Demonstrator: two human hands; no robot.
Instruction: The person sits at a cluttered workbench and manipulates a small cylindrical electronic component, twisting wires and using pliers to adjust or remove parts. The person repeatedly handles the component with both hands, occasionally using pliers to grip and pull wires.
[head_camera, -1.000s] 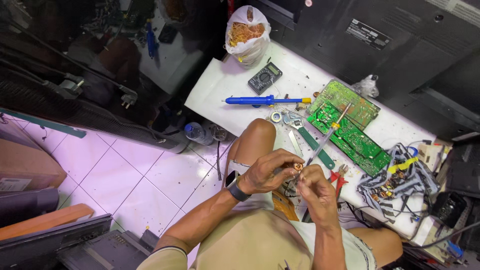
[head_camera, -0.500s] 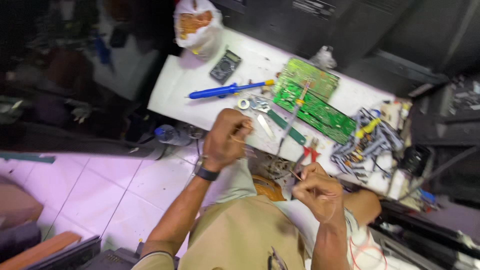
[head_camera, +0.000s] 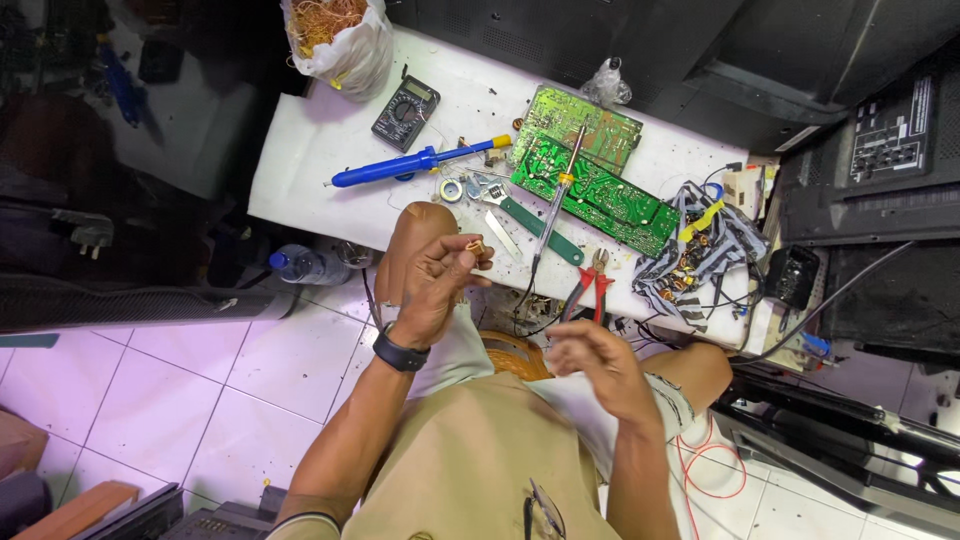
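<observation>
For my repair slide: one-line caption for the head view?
Left hand pinches a small yellow component near green circuit boards.

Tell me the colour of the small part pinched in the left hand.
The small part in the left hand looks yellowish-gold, seen in the head view.

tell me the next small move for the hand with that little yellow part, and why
Probably lower the left hand toward the green circuit board. Its fingertips pinch the small yellow part above the knee, short of the white table, while the right hand looks empty.
</observation>
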